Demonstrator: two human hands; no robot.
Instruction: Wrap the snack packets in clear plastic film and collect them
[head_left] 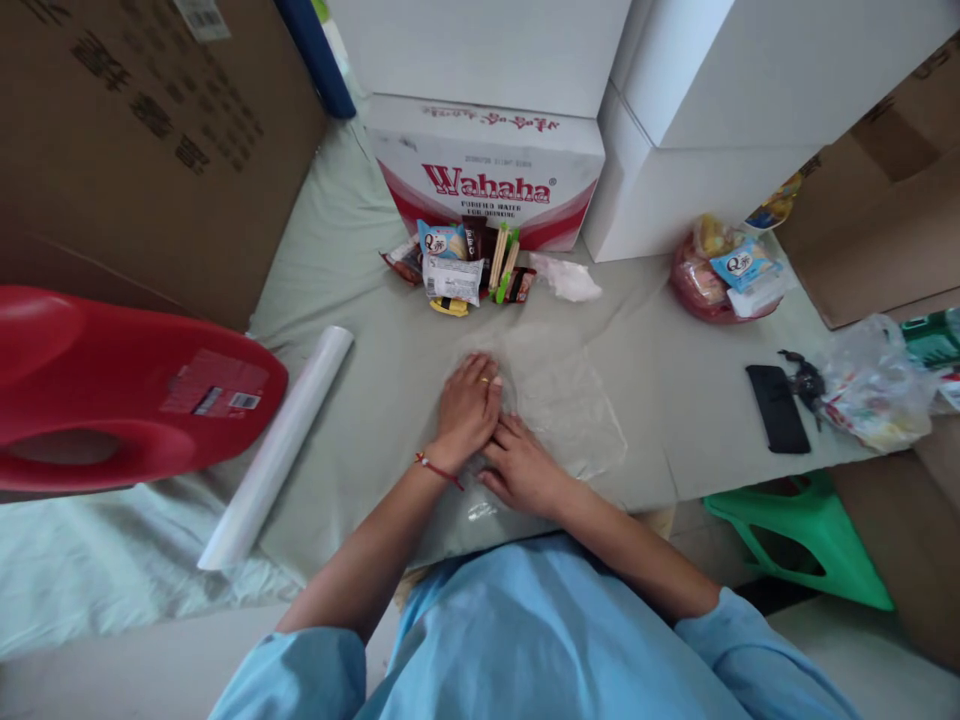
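Note:
Both my hands rest on a clear plastic bag [570,405] spread flat on the grey-green cloth [360,400]. My left hand [469,405] lies palm down with its fingers stretched out on the bag's left part; a ring and a red wrist string show. My right hand [525,468] lies just below it, fingers flat and pointing left, pressing the bag's near edge. Beyond the bag sits a small pile of snack packets [465,265].
A roll of clear bags [277,445] lies left, next to a red plastic stool [112,390]. A Wahaha carton [487,170], white boxes and brown cartons ring the cloth. A red bag of snacks [724,270], a black phone [778,408], keys and a filled clear bag [874,385] lie right. Green stool [802,530] below.

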